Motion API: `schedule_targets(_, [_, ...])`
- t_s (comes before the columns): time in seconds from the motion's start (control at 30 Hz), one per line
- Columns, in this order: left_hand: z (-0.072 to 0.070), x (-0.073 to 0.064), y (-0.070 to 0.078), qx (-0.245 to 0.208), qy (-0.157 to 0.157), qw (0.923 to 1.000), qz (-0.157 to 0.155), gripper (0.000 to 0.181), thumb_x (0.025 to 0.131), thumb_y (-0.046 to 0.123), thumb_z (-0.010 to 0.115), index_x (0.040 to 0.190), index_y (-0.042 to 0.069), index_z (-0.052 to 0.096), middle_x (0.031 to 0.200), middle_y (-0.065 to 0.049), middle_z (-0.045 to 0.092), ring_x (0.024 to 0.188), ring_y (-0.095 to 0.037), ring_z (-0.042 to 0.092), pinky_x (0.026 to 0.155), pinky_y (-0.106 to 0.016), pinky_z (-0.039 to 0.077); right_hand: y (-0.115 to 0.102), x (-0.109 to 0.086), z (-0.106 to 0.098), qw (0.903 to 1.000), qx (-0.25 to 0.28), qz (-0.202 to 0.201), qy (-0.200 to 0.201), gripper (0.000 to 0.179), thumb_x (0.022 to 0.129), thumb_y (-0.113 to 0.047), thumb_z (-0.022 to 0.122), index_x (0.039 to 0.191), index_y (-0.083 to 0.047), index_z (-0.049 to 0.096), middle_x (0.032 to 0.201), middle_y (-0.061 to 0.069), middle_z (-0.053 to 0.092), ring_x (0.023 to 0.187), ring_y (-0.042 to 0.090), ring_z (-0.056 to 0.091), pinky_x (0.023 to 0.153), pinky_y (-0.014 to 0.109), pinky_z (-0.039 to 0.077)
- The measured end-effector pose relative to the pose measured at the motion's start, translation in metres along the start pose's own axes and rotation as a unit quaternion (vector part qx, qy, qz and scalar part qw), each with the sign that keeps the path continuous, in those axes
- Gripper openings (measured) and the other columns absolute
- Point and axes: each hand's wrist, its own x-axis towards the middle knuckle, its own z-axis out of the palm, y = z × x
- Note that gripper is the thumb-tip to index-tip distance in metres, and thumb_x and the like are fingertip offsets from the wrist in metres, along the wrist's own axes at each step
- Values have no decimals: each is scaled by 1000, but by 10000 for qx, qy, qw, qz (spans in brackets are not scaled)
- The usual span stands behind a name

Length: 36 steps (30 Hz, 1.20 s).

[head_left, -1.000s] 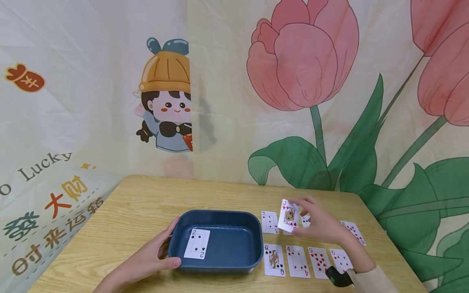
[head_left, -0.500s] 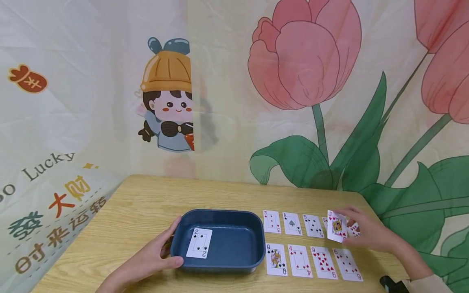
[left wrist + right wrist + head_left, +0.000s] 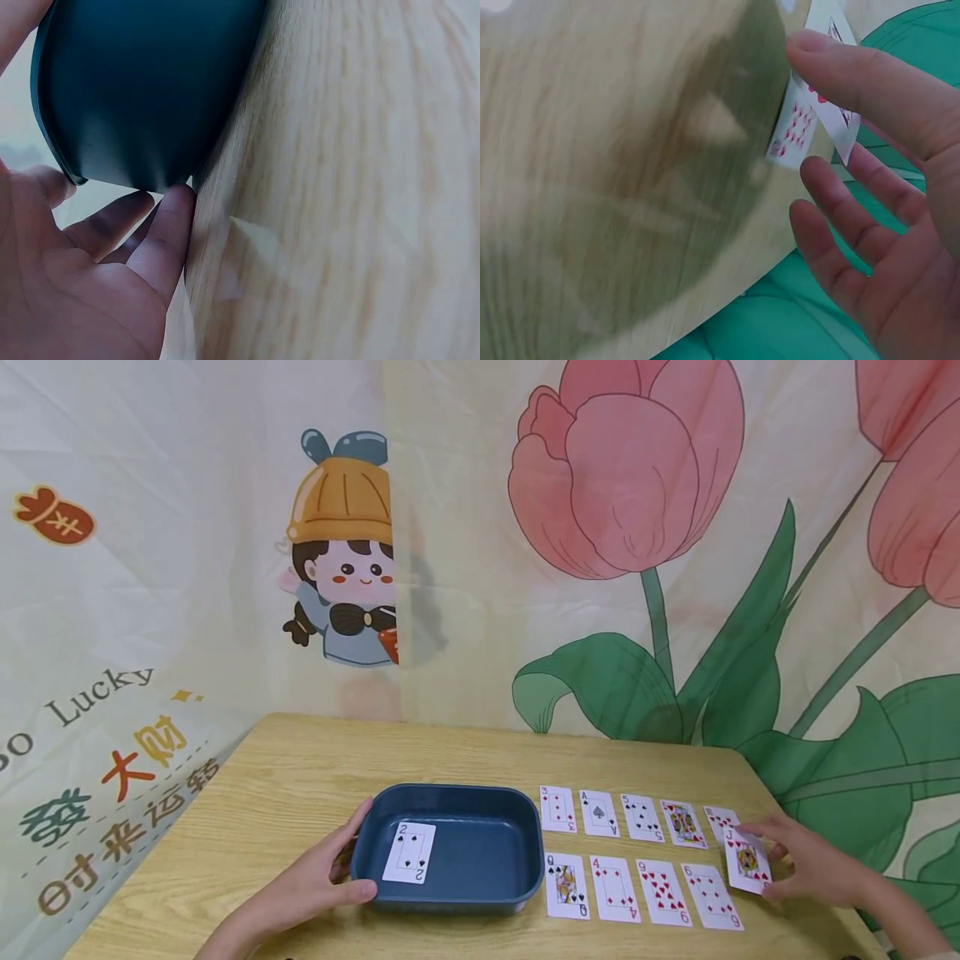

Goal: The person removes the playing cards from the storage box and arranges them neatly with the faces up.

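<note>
My right hand (image 3: 821,864) pinches a jack of hearts playing card (image 3: 746,860) by its right side, thumb below and fingers above. The jack is tilted up over the right end of the cards and overlaps a red-heart card (image 3: 722,816) at the end of the back row. In the right wrist view the thumb (image 3: 855,71) presses the held card, and the lower fingers stay loose. My left hand (image 3: 311,885) holds the left end of a dark blue rectangular dish (image 3: 459,788), thumb at the front corner. A two of spades (image 3: 409,853) lies inside it.
Right of the dish, face-up cards lie in two rows. The back row has a three of diamonds (image 3: 557,810), ace of spades (image 3: 598,813), five (image 3: 641,817) and face card (image 3: 683,824). The front row runs from a queen (image 3: 567,887) to a six (image 3: 712,897).
My right hand has carried the jack rightward over the back row to its right end, uncovering the cards it passed. My left hand stays at the dish.
</note>
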Motion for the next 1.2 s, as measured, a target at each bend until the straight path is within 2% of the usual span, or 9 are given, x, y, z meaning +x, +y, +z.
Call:
schedule_targets(0.13, [0,-1,0,72,14,10000,61,106,98,16,79,173,25,4,173,-25,20,144,-39,45,102,-18,50,6,-6,-2,9995,-16,153,-284,83,81,-21,93,146,10,51,137,36,46,93,2,54,74,25,49])
schedule_targets(0.37, [0,-2,1,-73,14,10000,26,107,98,15,79,173,27,4,174,-25,17,146,-42,42,103,-18,49,12,-10,3,9983,318,-163,-455,79,79,-11,91,147,6,53,132,30,47,93,3,52,75,23,47])
schedule_targets(0.5, [-1,-2,0,-29,31,10000,20,106,98,16,79,173,27,4,175,-25,15,148,-43,41,103,-16,48,14,-11,7,9983,270,-269,-434,80,77,-10,92,145,7,54,128,24,49,91,2,51,75,22,47])
schedule_targets(0.77, [-1,-1,-2,-11,30,9997,221,107,97,11,79,172,31,5,174,-25,18,146,-43,43,104,-19,49,11,-15,11,9966,370,156,-713,80,77,-13,92,144,9,54,122,16,48,87,4,42,73,22,42])
schedule_targets(1.0, [-1,-2,1,-48,24,9999,130,107,97,13,79,172,30,5,173,-26,18,147,-43,42,104,-17,48,13,-16,14,9972,240,-99,-704,80,73,-7,91,145,0,58,125,16,49,88,4,42,73,22,40])
schedule_targets(1.2, [-1,-2,2,-56,1,9999,101,107,98,14,79,172,29,4,174,-26,17,148,-43,41,104,-16,47,13,-17,14,9960,266,42,-850,80,74,-9,91,147,-6,58,125,13,46,91,5,42,74,24,39])
